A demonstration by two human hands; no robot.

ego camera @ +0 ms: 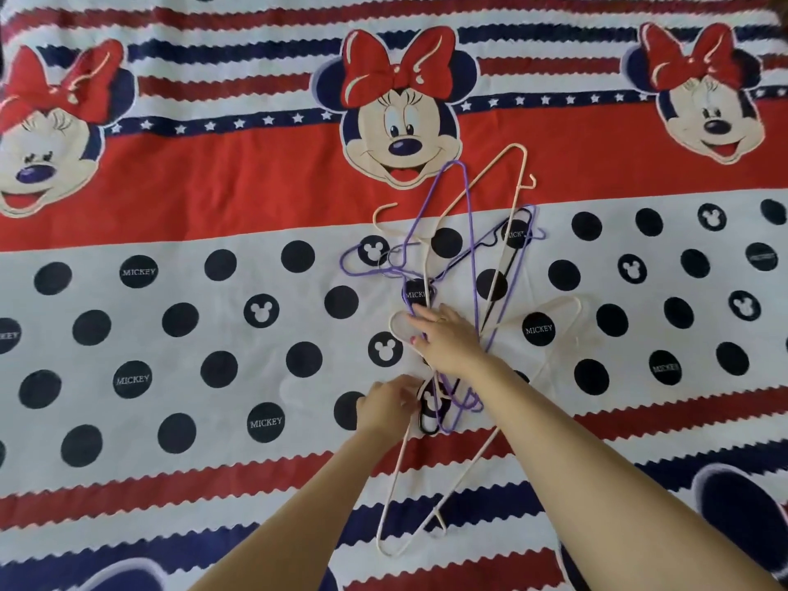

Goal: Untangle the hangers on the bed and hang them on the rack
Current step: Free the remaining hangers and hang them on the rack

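Fingers (420,319) of the right hand (443,339) are lying straight on the tangled hangers (464,249). Left hand (390,403) is pinching a hanger's near end. Hangers' long sides are running mostly away from the person across the bedsheet (170,206).

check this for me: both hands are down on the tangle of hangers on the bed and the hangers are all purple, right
Not quite. Both the left hand and the right hand are on the tangle of hangers on the bed, but the hangers are not all purple: the head view shows purple ones mixed with cream or pale pink ones and a dark one.
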